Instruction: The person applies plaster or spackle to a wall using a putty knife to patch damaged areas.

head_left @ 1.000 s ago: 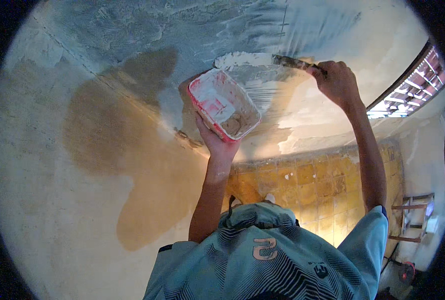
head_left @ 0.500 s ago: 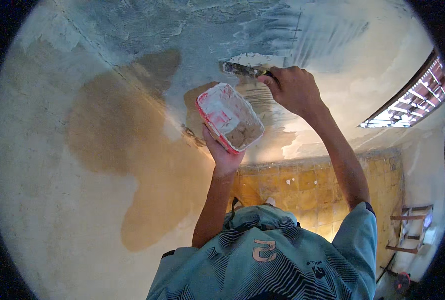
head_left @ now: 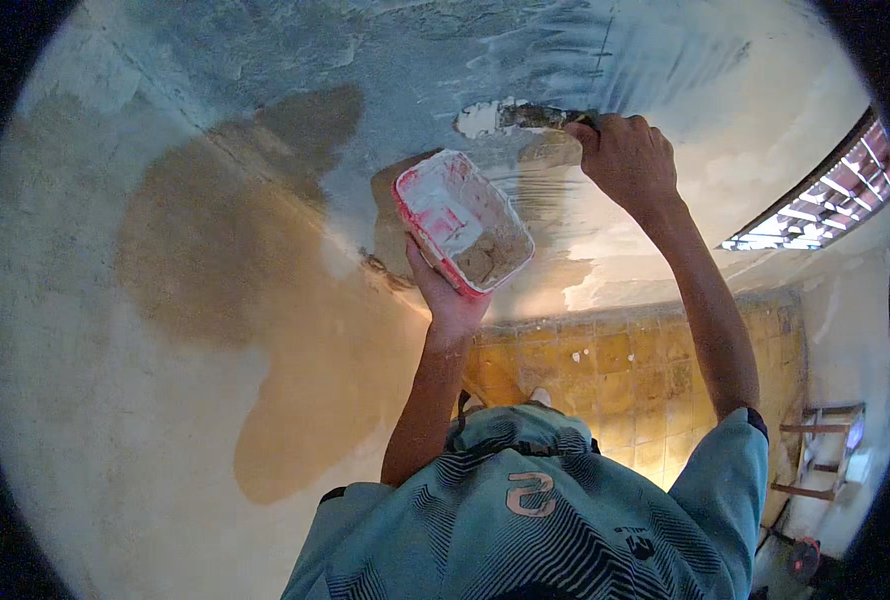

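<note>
From below and the side, my left hand (head_left: 452, 297) grips a red plastic tub (head_left: 465, 222) whose inside is smeared white. Brownish-grey paste (head_left: 492, 257) sits at its near end. My right hand (head_left: 630, 165) is closed around the handle of a putty knife (head_left: 540, 117), held nearly level against the wall (head_left: 415, 90). At the blade's left end lies a thick patch of white filler (head_left: 480, 120). The tub is just below the knife, apart from it.
Brown damp-looking patches (head_left: 205, 240) spread over the left wall, which meets the other wall at a corner. A barred window opening (head_left: 815, 200) is at the right. Yellow tiles (head_left: 605, 360) cover the floor; a wooden stool-like frame (head_left: 820, 450) stands far right.
My right hand has moved right with the putty knife, and the white filler now shows left of the blade rather than above it. The tub has barely shifted.
</note>
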The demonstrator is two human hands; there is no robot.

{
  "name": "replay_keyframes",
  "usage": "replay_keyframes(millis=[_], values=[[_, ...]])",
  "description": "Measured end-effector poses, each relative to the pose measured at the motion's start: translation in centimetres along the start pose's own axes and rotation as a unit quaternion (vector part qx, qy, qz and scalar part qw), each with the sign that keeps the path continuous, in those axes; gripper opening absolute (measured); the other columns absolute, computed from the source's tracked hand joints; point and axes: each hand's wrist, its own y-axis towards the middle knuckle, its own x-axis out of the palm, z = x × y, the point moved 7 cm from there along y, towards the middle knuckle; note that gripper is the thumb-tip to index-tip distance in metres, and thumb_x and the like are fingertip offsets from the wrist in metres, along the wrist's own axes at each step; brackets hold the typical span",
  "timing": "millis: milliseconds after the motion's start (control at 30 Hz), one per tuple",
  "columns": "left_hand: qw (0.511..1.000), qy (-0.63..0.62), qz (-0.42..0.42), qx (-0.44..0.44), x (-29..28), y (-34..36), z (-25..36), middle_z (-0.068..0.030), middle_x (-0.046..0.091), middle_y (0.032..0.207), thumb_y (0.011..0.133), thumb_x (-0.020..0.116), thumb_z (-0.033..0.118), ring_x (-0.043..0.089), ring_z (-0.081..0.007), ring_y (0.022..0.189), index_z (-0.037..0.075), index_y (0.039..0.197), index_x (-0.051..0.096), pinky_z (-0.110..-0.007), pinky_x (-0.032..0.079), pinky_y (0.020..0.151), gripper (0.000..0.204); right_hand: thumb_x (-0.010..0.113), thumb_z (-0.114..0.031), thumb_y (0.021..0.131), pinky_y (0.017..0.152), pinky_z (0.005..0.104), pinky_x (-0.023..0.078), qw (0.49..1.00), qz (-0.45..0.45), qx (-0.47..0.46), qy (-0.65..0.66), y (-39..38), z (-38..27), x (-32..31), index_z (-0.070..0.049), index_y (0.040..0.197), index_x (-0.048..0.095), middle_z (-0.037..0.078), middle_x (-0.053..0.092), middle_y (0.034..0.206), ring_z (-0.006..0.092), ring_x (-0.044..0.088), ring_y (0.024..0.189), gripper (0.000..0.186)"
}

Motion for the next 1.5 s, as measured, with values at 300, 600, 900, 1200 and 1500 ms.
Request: replay_keyframes(millis=[300, 600, 900, 1200, 1500], values=[[0.999, -0.004, -0.035, 0.022, -0.2, -0.7, 1.0, -0.0048, 0.044, 0.152, 0.098, 0.034, 0.068, 0.042, -0.0326, 0.139, 0.021, 0.151, 0.039, -0.057, 0.036, 0.113, 0.071, 0.054, -0.049, 0.099, 0.067, 0.0494, 0.059, 0.999, -0.047, 0.009, 0.011, -2.9, 2.0, -1.9, -0.007, 0.085, 0.075, 0.021, 0.069, 0.07, 0.0398, 0.071, 0.07, 0.049], [0.999, -0.025, -0.033, 0.026, -0.5, -1.5, 1.6, -0.0078, 0.046, 0.151, 0.1, 0.033, 0.064, 0.045, -0.0346, 0.138, 0.019, 0.151, 0.04, -0.057, 0.036, 0.114, 0.069, 0.055, -0.047, 0.098, 0.065, 0.0521, 0.058, 0.996, -0.027, -0.045, 0.079, -0.6, -4.2, 2.0, -0.011, 0.09, 0.074, 0.023, 0.069, 0.075, 0.0434, 0.069, 0.071, 0.042], [0.998, 0.023, 0.012, 0.055, -0.8, -1.5, 2.5, -0.0083, 0.046, 0.151, 0.099, 0.034, 0.064, 0.045, -0.0349, 0.138, 0.018, 0.152, 0.037, -0.057, 0.036, 0.114, 0.071, 0.055, -0.046, 0.098, 0.069, 0.0514, 0.059, 0.998, -0.038, 0.029, 0.037, 0.2, -0.4, 1.6, -0.007, 0.091, 0.076, 0.024, 0.07, 0.078, 0.0439, 0.071, 0.077, 0.045], [0.998, 0.019, 0.011, 0.05, 0.4, -2.8, 2.8, -0.0106, 0.049, 0.148, 0.097, 0.038, 0.065, 0.047, -0.0344, 0.136, 0.016, 0.15, 0.04, -0.055, 0.038, 0.113, 0.073, 0.052, -0.049, 0.1, 0.065, 0.0509, 0.057, 0.996, -0.053, 0.049, 0.048, -2.9, 1.2, 0.6, -0.004, 0.087, 0.075, 0.025, 0.069, 0.076, 0.0425, 0.07, 0.071, 0.052], [0.999, -0.026, -0.029, -0.017, -1.0, -4.6, 1.2, -0.0119, 0.056, 0.14, 0.1, 0.037, 0.062, 0.055, -0.0335, 0.127, 0.012, 0.145, 0.046, -0.051, 0.045, 0.108, 0.068, 0.062, -0.036, 0.1, 0.05, 0.0339, 0.047, 0.832, -0.354, -0.002, 0.428, -11.8, -1.6, 0.9, 0.004, 0.086, 0.072, 0.012, 0.061, 0.057, 0.0177, 0.057, 0.049, 0.044]])
